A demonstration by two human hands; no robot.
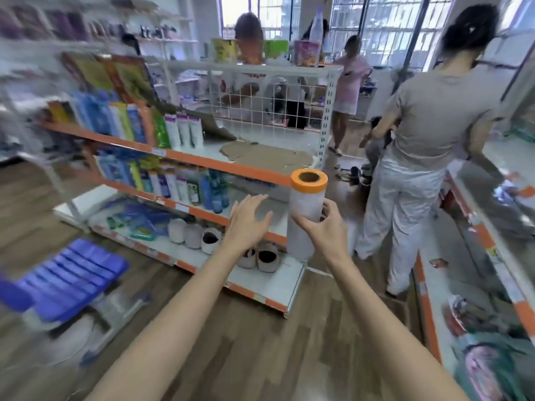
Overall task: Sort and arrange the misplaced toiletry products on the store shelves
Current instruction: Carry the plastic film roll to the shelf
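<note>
My right hand (320,227) grips a white roll with an orange rim and a hollow cardboard core (307,204), held upright in front of the shelf's right end. My left hand (247,219) is open beside it, fingers spread, a little to the left of the roll and not touching it. Behind them stands an orange-edged store shelf (202,163) with tubes and bottles of toiletries (185,131) on the middle tier and more bottles (188,186) on the tier below. Several pale rolls (211,240) lie on the bottom tier.
Flat cardboard (269,156) covers the right part of the middle tier. A blue plastic stool (69,276) stands at the lower left. A person in a grey top and white trousers (417,157) stands close on the right, by another shelf (474,235). Other people stand further back.
</note>
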